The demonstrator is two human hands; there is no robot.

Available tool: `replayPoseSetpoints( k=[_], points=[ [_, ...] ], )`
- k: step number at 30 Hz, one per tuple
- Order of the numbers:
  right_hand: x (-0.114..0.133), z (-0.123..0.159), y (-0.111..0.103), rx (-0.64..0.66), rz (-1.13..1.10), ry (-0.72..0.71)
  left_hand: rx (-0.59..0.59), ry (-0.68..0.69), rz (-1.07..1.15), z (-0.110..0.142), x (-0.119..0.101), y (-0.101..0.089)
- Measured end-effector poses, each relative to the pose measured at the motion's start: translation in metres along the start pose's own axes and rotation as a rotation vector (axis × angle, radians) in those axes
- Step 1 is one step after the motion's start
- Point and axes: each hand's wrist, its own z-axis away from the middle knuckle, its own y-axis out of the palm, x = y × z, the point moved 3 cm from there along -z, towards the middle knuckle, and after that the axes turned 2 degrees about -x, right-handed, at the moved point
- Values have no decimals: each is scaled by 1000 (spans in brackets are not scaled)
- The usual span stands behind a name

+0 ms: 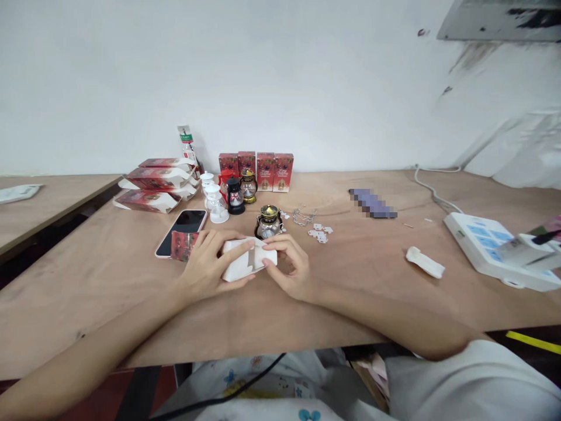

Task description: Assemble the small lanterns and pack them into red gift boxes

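Note:
A small red printed carton [183, 246] lies on its side, its white flaps [240, 261] at the right end. My left hand [210, 261] is wrapped over the carton's middle and hides much of it. The fingers of my right hand [291, 264] pinch the white flaps at that end. Just behind my hands stands a small black-and-gold lantern [269, 221]. Farther back are white lanterns [218, 206], a black lantern [235, 197], another gold-topped lantern [248, 186] and a partly hidden red one. A phone [179, 233] lies beside and partly behind the carton.
Several upright red boxes [265, 172] stand near the wall. Flattened or open cartons [155, 175] are stacked at left, before a bottle [187, 146]. Metal wire pieces [304, 217], small white tags [321, 234], a blurred purple item [372, 203], a white scrap [425, 262] and a power strip [491, 248] lie rightward.

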Motion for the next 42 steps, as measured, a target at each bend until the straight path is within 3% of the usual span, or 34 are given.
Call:
replayPoseSetpoints(
  k=[5,11,16,19,22,32,42],
  points=[
    [1,2,-2,18,-52,-4,-33,-51,38,1,-3,-2],
    [0,0,-7,191,-114,-51,-92,-10,81,2,-4,-2],
    [-9,2,4,330,-317,160,-119,64,84,3,-10,1],
    [-13,5,11,311,-485,309,-107,76,52,4,-11,3],
    [-12,6,14,270,-532,371,-102,67,34,4,-10,4],
    [-10,7,12,169,-347,323,-129,61,54,1,-13,4],
    [-9,7,12,178,-359,337,-108,67,39,0,-14,4]
  ],
)
